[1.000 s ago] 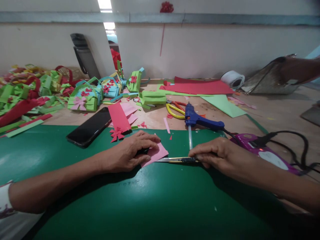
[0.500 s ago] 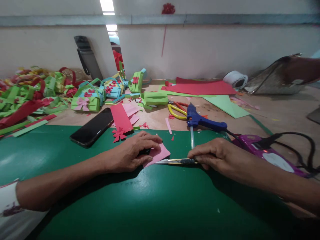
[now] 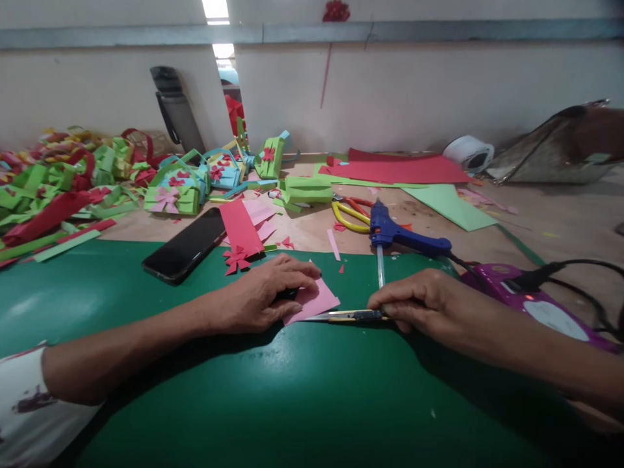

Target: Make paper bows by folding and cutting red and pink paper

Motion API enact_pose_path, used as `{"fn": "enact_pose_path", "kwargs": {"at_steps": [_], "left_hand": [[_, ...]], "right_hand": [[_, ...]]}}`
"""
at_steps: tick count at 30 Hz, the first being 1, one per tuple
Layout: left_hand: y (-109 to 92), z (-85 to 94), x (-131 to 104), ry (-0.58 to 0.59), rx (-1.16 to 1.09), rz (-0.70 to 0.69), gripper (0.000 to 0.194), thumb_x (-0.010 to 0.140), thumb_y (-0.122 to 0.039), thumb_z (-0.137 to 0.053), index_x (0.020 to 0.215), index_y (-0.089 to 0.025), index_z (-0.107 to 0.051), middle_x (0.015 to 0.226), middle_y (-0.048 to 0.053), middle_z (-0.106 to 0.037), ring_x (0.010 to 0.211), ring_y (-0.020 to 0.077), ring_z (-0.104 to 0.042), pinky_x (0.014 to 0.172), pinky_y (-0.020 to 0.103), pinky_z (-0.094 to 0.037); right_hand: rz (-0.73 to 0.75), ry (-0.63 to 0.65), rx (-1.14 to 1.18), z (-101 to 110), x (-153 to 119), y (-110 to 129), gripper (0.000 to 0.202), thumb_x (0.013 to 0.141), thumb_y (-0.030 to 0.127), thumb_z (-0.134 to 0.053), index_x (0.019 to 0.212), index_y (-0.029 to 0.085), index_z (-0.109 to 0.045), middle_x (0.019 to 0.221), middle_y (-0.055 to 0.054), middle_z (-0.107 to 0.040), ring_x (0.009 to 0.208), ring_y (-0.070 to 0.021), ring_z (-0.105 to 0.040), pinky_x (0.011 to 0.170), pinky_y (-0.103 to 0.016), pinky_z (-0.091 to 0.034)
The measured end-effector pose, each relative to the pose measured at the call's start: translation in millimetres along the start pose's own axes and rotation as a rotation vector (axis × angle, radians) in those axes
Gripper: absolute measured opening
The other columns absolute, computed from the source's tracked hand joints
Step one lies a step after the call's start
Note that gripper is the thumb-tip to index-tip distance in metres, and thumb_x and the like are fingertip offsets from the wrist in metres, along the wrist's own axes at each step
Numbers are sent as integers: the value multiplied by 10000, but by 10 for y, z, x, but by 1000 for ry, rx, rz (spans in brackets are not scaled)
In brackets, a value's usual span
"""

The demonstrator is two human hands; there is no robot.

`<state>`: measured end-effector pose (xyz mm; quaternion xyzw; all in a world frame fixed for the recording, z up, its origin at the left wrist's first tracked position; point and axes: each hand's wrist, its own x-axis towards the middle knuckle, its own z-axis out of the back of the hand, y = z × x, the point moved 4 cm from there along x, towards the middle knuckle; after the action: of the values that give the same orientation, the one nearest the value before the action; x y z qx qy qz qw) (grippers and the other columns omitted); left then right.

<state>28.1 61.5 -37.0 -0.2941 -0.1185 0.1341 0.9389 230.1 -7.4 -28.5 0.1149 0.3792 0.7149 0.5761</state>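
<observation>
My left hand (image 3: 273, 292) is closed over the left part of a pink paper piece (image 3: 319, 300) on the green mat (image 3: 234, 403); something dark shows between its fingers. My right hand (image 3: 419, 300) grips a craft knife (image 3: 355, 315) by its handle. The blade points left and lies along the paper's lower edge, its tip hidden near my left fingers. Just behind are a red strip (image 3: 241, 227), a red paper flower (image 3: 236, 260) and a black phone (image 3: 188, 247). A blue glue gun (image 3: 404, 237) lies beyond my right hand.
Folded green paper bags (image 3: 173, 198) and a heap of coloured strips (image 3: 53, 188) fill the back left. Yellow-handled scissors (image 3: 351, 218) lie beside the glue gun. A purple power strip (image 3: 541, 309) with cables is at the right, red sheets (image 3: 400, 167) behind.
The view has shifted slightly, moving the background a little to the right. Slightly more of the pink paper shows to the right of my left hand. Both hands keep their holds.
</observation>
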Motion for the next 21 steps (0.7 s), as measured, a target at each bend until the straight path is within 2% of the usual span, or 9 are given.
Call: {"fn": "enact_pose_path", "kwargs": {"at_steps": [15,21], "left_hand": [[19,0,6,4,-55,13,223,892,-121,-482,1087,-188,-567,1276,95,-544,1206,198,-445,998,349,-362],[29,42,-13,47,-139,89,134,922,-164,-445,948,-181,-576,1316,88,-517,1247,179,-415,1007,320,-347]], "right_hand": [[12,22,6,-32,66,-4,268,889,234,-431,837,172,-687,583,19,-493,519,-129,-404,482,-243,-297],[-39,13,-13,0,53,-19,273,881,266,-436,836,167,-687,574,11,-512,506,-132,-422,472,-241,-302]]}}
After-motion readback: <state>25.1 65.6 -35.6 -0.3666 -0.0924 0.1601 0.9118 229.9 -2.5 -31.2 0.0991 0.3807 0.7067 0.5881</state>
